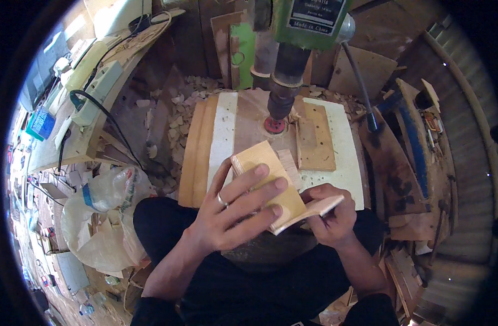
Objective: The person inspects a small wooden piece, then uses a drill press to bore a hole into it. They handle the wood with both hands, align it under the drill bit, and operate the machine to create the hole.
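My left hand [238, 209], with a ring on one finger, grips a pale yellow wooden block [254, 156] above my lap. Its fingers lie across the face of the block, and the thumb is hidden. My right hand [336, 220] is closed on a thin light wooden piece [324, 206] that meets the block's lower right edge. Whether the two pieces are joined I cannot tell. Just beyond them, a small wooden piece [290, 167] shows on the work board [222, 136]. Over that board stands a green drill press [312, 24] with a red round cutter [274, 126] under its chuck.
A drilled wooden block [317, 138] sits on the board, right of the cutter. Wood offcuts [178, 119] are heaped behind. At left are a bench [124, 60] with cables and a plastic sack [105, 217]. A black flexible arm [359, 81] hangs at right, near a wooden stand [393, 163].
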`<state>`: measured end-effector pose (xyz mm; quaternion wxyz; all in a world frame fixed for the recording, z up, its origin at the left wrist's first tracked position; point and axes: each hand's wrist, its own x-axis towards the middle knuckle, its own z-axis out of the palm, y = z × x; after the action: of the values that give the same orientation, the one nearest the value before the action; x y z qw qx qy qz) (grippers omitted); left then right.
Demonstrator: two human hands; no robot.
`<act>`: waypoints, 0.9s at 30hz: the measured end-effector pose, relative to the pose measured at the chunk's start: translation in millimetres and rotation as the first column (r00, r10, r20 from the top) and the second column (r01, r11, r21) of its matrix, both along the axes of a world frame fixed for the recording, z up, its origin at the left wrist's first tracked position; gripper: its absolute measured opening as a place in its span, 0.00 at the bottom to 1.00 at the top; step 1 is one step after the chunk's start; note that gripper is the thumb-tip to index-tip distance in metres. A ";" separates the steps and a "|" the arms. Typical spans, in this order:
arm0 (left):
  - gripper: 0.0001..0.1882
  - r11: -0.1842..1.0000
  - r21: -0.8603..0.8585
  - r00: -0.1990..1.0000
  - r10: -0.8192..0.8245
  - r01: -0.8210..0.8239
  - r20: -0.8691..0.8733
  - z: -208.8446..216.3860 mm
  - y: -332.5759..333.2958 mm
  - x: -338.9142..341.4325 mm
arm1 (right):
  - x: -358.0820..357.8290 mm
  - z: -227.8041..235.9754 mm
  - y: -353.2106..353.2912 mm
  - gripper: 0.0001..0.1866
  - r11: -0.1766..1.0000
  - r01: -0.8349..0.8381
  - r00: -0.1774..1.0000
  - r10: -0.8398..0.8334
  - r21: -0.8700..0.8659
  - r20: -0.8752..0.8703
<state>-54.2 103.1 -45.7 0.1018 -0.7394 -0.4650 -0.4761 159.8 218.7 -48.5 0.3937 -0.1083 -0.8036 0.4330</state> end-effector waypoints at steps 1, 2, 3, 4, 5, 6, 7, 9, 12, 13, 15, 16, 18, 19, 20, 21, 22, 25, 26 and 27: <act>0.15 0.999 0.043 0.999 0.022 -0.021 -0.045 0.5 -1.5 0.5 | -0.1 -1.2 1.0 0.20 1.000 -0.007 1.000 0.008 0.031 -0.023; 0.14 0.998 0.053 0.999 0.039 -0.037 -0.031 0.4 -2.3 3.6 | -0.4 -2.3 0.9 0.20 0.999 -0.049 0.996 0.047 -0.022 -0.072; 0.14 0.996 0.072 0.998 0.049 -0.046 -0.041 0.5 -3.3 5.3 | -1.4 -3.5 1.5 0.21 0.998 -0.065 0.994 0.064 -0.013 -0.087; 0.14 0.994 0.090 0.997 0.061 -0.056 -0.051 0.7 -4.4 6.3 | -3.0 -5.0 1.6 0.22 0.995 -0.092 0.988 0.088 -0.025 -0.126; 0.14 0.992 0.109 0.996 0.072 -0.065 -0.061 0.7 -5.2 7.8 | -4.5 -6.2 2.0 0.23 0.990 -0.130 0.979 0.120 -0.054 -0.164; 0.15 0.991 0.111 0.993 0.085 -0.075 -0.086 1.0 -6.7 8.0 | -5.2 -6.9 2.3 0.24 0.989 -0.143 0.975 0.133 -0.045 -0.179; 0.15 0.990 0.115 0.989 0.097 -0.084 -0.113 1.4 -8.1 8.3 | -6.1 -7.6 2.6 0.25 0.984 -0.168 0.969 0.155 -0.052 -0.195; 0.15 0.986 0.132 0.982 0.122 -0.103 -0.145 1.8 -10.2 9.8 | -6.4 -8.6 3.0 0.27 0.978 -0.201 0.960 0.184 -0.062 -0.211; 0.15 0.978 0.165 0.973 0.159 -0.131 -0.168 1.9 -11.6 13.7 | -4.6 -11.2 3.6 0.27 0.971 -0.221 0.956 0.198 -0.087 -0.218; 0.16 0.975 0.173 0.968 0.173 -0.141 -0.183 1.8 -11.6 14.8 | -4.0 -12.8 3.7 0.26 0.968 -0.227 0.954 0.199 -0.106 -0.223; 0.15 0.971 0.189 0.960 0.186 -0.148 -0.207 1.6 -10.9 15.8 | -3.5 -16.7 4.7 0.25 0.964 -0.231 0.955 0.198 -0.134 -0.220; 0.15 0.970 0.195 0.959 0.186 -0.144 -0.215 1.5 -10.5 15.9 | -3.4 -18.7 5.6 0.24 0.963 -0.229 0.958 0.196 -0.145 -0.211; 0.15 0.971 0.208 0.950 0.175 -0.122 -0.259 1.7 -10.2 15.9 | -3.3 -21.4 6.4 0.23 0.955 -0.233 0.959 0.194 -0.182 -0.209; 0.15 0.971 0.214 0.941 0.166 -0.104 -0.296 2.1 -10.3 15.6 | -3.9 -21.8 7.0 0.23 0.948 -0.240 0.956 0.194 -0.208 -0.218; 0.15 0.972 0.218 0.930 0.156 -0.085 -0.333 2.5 -10.2 15.3 | -4.2 -21.4 6.9 0.23 0.939 -0.257 0.950 0.202 -0.227 -0.239; 0.16 0.970 0.228 0.936 0.160 -0.089 -0.313 2.8 -9.7 14.9 | -4.7 -20.0 7.1 0.22 0.942 -0.257 0.948 0.202 -0.216 -0.247; 0.16 0.967 0.239 0.942 0.164 -0.094 -0.293 2.9 -8.5 14.7 | -5.5 -17.7 8.1 0.21 0.943 -0.267 0.941 0.211 -0.197 -0.265; 0.23 0.994 0.046 0.982 0.110 -0.104 -0.152 2.6 -3.0 8.6 | -5.1 -5.0 7.6 0.18 0.986 -0.106 0.994 0.106 -0.131 -0.006; 0.26 0.995 -0.026 0.993 0.092 -0.094 -0.076 2.1 -0.5 5.5 | -4.6 0.2 7.3 0.18 0.996 -0.034 0.996 0.040 -0.083 0.081; 0.30 0.987 -0.157 0.998 0.044 -0.038 0.037 0.9 2.6 2.7 | -5.7 4.4 6.8 0.17 0.960 -0.011 0.984 0.060 -0.279 0.168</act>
<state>-51.5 105.7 -44.8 0.0439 -0.7256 -0.5180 -0.4508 154.1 225.5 -44.1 0.2949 -0.1854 -0.7683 0.5370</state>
